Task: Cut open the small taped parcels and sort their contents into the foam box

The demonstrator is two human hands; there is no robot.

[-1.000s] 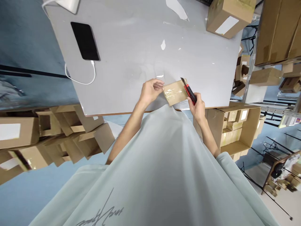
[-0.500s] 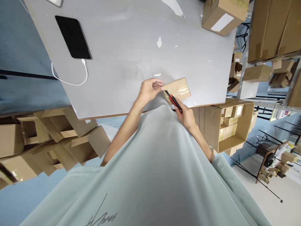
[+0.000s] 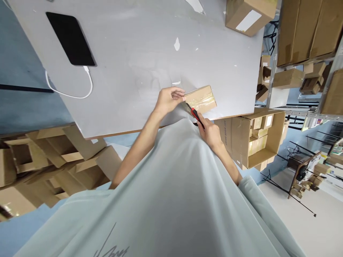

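Note:
A small cardboard box (image 3: 201, 97) with clear tape lies tilted near the table's front edge. My left hand (image 3: 168, 99) is at its left corner, thumb and fingertips closed on that corner. In my right hand (image 3: 210, 132) is a red and black utility knife (image 3: 194, 113), gripped with the fingers wrapped round its handle. The knife's tip rests against or very close to the box's left end, just below my left fingertips. Whether the blade has gone into the tape is too small to tell.
On the white table (image 3: 120, 71) lie a black phone (image 3: 71, 39) with a white cable (image 3: 91, 84) and paper scraps (image 3: 177, 44). A larger carton (image 3: 250, 18) stands at the back right. Open boxes (image 3: 61, 153) sit lower left; a big carton (image 3: 238, 139) holding small boxes stands right.
The whole view has shifted slightly, with table and phone further left. The knife has moved only a little at the box's left end; both hands keep their holds.

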